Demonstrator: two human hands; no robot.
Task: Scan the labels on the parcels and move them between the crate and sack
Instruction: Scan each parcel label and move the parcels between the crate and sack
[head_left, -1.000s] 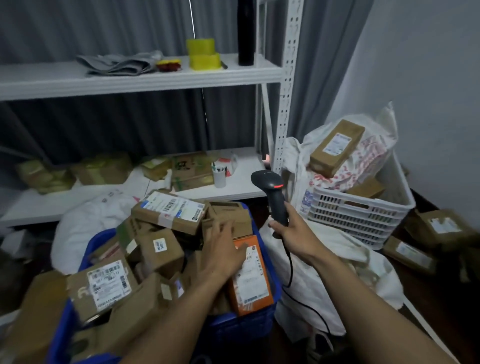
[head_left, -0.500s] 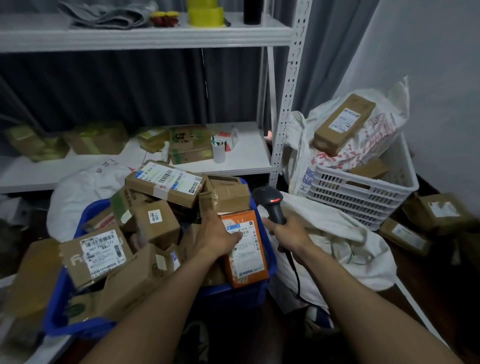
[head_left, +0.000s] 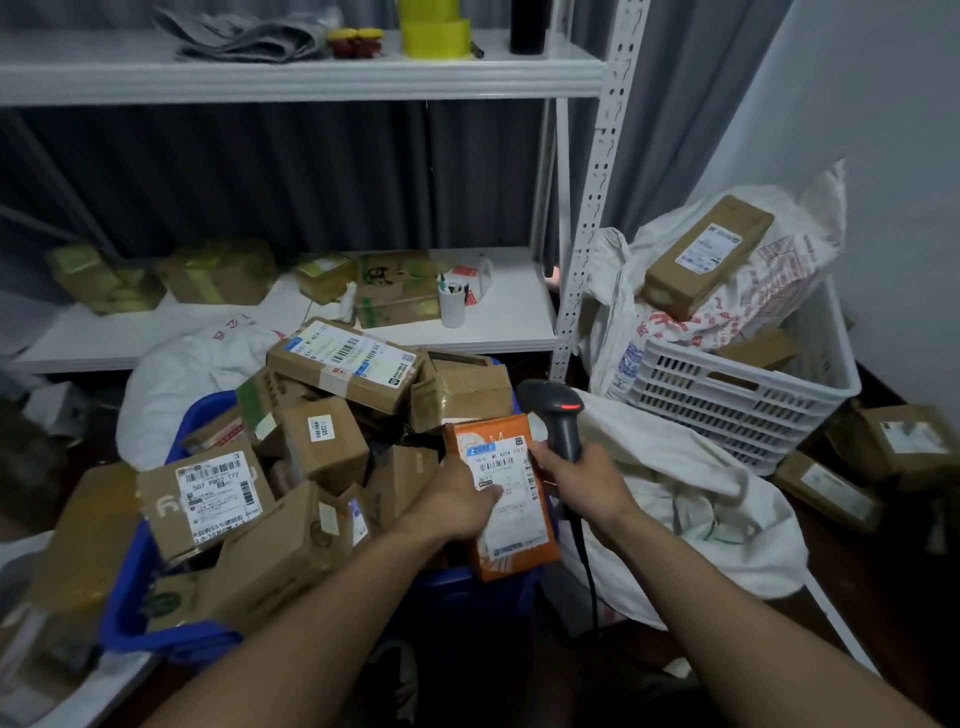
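A blue crate (head_left: 156, 623) at the lower left is heaped with several cardboard parcels. My left hand (head_left: 457, 499) grips an orange parcel (head_left: 511, 540) with a white label, held upright over the crate's right end. My right hand (head_left: 582, 483) is closed around the handle of a black barcode scanner (head_left: 556, 410), right beside the orange parcel, with its cable hanging down. A white sack (head_left: 691, 499) lies crumpled on the floor just right of my right hand.
A white slatted crate (head_left: 737, 395) at the right holds a printed sack and a long brown box (head_left: 706, 254). Loose parcels (head_left: 826, 488) lie on the floor at the far right. White shelving (head_left: 291, 332) behind carries boxes, a cup and tape rolls.
My left hand has lifted the orange parcel up out of the crate and tilted its label toward me. My right hand has brought the scanner down and closer to it.
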